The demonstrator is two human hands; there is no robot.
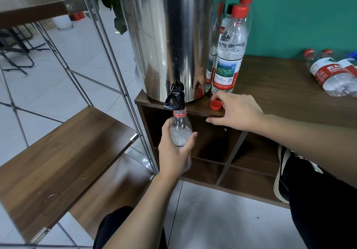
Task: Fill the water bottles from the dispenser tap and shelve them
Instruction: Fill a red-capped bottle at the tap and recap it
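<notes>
My left hand grips an uncapped clear bottle and holds its mouth right under the black tap of the steel dispenser. Water shows inside the bottle near its shoulder. My right hand rests on the front edge of the wooden cabinet top, fingertips touching the loose red cap that lies there. Capped bottles stand upright just right of the dispenser. More bottles lie on their sides at the far right of the cabinet top.
A metal-framed rack with wooden shelves stands to the left, its lower shelf bare. The cabinet has open cubbies below the tap. My shoe and knee are at the right. A green wall is behind.
</notes>
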